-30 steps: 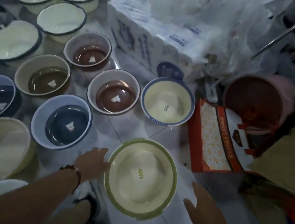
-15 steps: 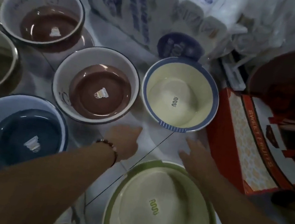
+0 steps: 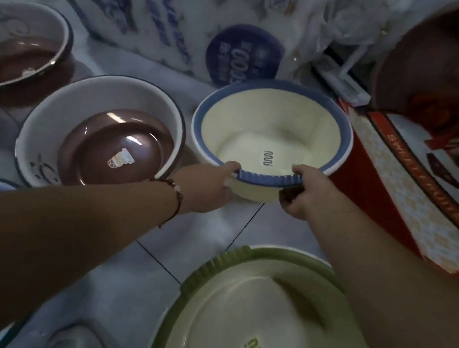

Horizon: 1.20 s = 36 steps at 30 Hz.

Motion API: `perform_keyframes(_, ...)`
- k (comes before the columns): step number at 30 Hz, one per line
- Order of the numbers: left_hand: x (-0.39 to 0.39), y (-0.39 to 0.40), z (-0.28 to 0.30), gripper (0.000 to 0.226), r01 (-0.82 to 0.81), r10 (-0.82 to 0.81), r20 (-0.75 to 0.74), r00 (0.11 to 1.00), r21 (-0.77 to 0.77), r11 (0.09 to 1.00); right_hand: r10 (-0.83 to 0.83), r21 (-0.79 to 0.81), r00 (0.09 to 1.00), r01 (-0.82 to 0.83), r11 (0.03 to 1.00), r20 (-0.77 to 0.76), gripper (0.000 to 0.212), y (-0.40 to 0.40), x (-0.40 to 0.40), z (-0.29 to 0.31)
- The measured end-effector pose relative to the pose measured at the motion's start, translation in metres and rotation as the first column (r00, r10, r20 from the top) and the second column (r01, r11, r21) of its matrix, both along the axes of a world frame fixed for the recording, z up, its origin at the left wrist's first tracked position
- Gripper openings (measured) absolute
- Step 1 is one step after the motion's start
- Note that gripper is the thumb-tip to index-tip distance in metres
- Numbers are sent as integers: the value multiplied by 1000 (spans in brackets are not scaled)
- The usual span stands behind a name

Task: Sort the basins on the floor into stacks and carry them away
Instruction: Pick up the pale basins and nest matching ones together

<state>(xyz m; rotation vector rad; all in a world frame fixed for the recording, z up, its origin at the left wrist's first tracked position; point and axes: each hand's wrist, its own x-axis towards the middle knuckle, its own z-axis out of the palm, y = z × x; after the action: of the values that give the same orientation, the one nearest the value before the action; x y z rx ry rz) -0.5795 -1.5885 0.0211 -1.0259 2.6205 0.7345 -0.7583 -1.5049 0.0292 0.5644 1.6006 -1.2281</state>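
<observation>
The person held the blue-rimmed basin (image 3: pixel 273 129) by its near edge with both hands. The left hand (image 3: pixel 208 184) pinched the ribbed blue lip from the left, thumb on top and the other fingers tucked under. The right hand (image 3: pixel 307 193) gripped the same lip from the right, thumb over the rim. The basin sat on the tiled floor (image 3: pixel 167 242), just beside the red box (image 3: pixel 412 190), with its near edge maybe a little raised.

The job looked like moving this cream basin onto the green-rimmed basin (image 3: pixel 270 334), which lay close to the person and looked like the same kind. To do it well, the person would need to lift it straight up and keep it level. It should clear the red box and the white basin with the brown bottom (image 3: pixel 100 135) on the left. Then it should be set down in the middle of the green one, so the two nest and do not tip.

A small mark like "nooi" showed inside both cream basins, blue in one and green in the other. The red box read "SWEET FRUITS". The big white pack (image 3: pixel 160 2) behind had blue writing, too blurry to read. A small sticker sat in the brown bottom, also unreadable.
</observation>
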Motion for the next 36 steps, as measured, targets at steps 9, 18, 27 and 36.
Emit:
perform_keyframes(9, 35, 27, 108, 65, -88, 125, -248, 961, 155, 984, 145, 45, 951, -138, 989, -273, 8, 124, -7, 127)
perform_keyframes(18, 104, 101, 156, 62, -274, 365, -344, 865, 285, 918, 342, 236, 900, -282, 930, -270, 17, 251, 54, 189)
perform_keyframes(27, 152, 156, 112, 31, -419, 461, -270, 845, 200, 886, 312, 315, 926, -237, 919, -212, 25, 324, 121, 121)
perform_keyframes(36, 153, 168, 111, 28, -338, 358, -272, 894, 116, 934, 361, 447, 904, -231, 864, -231, 24, 335, 131, 112)
